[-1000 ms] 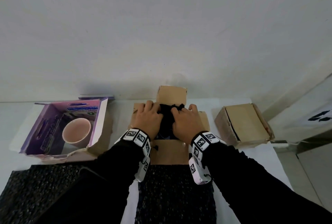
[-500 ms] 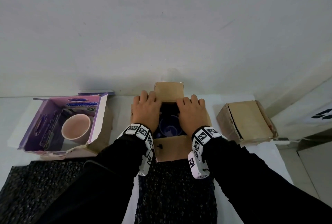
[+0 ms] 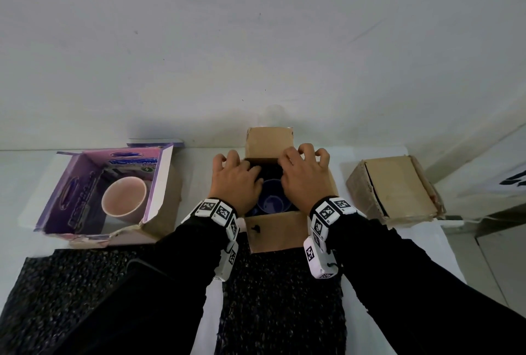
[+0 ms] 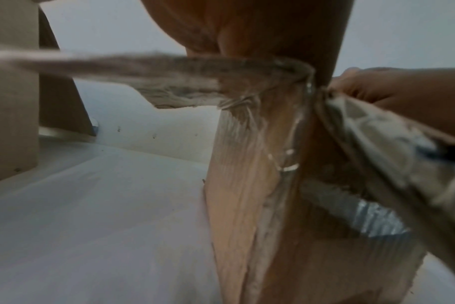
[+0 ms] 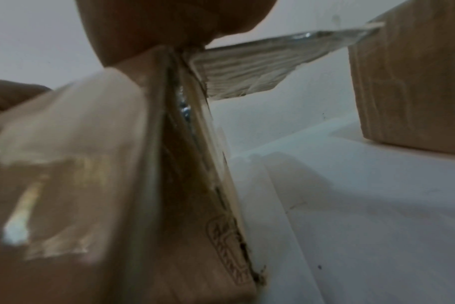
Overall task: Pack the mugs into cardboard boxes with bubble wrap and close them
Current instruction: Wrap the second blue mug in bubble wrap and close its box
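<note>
In the head view an open brown cardboard box (image 3: 276, 230) sits at the table's middle, its far flap (image 3: 269, 141) standing upright. A blue mug (image 3: 271, 203) stands inside, mouth up, partly hidden by my hands. My left hand (image 3: 233, 166) curls its fingers over the box's left side flap, thumb inside the opening. My right hand (image 3: 304, 158) curls over the right side flap the same way. In the left wrist view the taped box corner (image 4: 249, 164) fills the picture. A flap (image 5: 260, 67) shows in the right wrist view under my palm.
A purple printed box (image 3: 71, 198) at the left holds a pink mug (image 3: 123, 203). A shut cardboard box (image 3: 395, 186) lies at the right. Dark bubble wrap sheets (image 3: 57, 283) (image 3: 281, 297) lie along the near edge. A white wall stands just behind the boxes.
A dark wad between my hands covered the box opening a second ago; now the mug's mouth shows. Both hands moved outward onto the side flaps, lay flat, then curled their fingers.
</note>
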Tool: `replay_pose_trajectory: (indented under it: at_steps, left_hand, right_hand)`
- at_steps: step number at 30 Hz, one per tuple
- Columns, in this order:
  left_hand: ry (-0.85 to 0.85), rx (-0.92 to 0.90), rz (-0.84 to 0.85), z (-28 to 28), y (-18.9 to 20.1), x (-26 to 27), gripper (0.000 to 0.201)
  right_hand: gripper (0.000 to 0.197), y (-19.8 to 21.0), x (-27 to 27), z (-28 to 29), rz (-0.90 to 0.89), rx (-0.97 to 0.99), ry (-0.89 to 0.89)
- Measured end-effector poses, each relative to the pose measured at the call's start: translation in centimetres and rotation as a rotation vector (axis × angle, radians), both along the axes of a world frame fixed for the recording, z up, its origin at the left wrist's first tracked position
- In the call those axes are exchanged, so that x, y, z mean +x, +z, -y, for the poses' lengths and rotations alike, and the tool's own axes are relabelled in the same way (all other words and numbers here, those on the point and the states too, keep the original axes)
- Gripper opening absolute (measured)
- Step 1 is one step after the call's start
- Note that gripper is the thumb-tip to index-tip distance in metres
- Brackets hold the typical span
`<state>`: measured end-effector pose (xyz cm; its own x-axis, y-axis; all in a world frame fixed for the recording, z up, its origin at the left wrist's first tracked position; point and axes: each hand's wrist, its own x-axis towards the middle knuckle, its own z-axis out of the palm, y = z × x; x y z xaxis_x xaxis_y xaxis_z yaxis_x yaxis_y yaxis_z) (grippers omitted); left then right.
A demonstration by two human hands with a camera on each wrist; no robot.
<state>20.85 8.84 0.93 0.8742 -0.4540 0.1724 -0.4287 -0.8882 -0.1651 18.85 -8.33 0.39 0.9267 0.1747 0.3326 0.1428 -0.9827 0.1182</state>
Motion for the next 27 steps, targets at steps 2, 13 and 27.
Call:
replay_pose_trajectory:
  at_steps: [2,13,27]
  left_hand:
    - [0.014,0.013,-0.023,0.0,-0.2,0.0,0.040]
    - [-0.002,-0.204,0.001,-0.9,0.6,-2.3,0.037]
    - [-0.215,-0.390,-0.184,-3.4,-1.2,-13.1,0.045]
  right_hand:
    - [0.014,0.0,-0.2,0.1,-0.028,-0.004,-0.012]
    - [0.013,1.4,-2.3,0.8,-0.051,0.273,-0.051]
    - [0.010,-2.2,-18.2,0.0,-0.215,0.692,0.004]
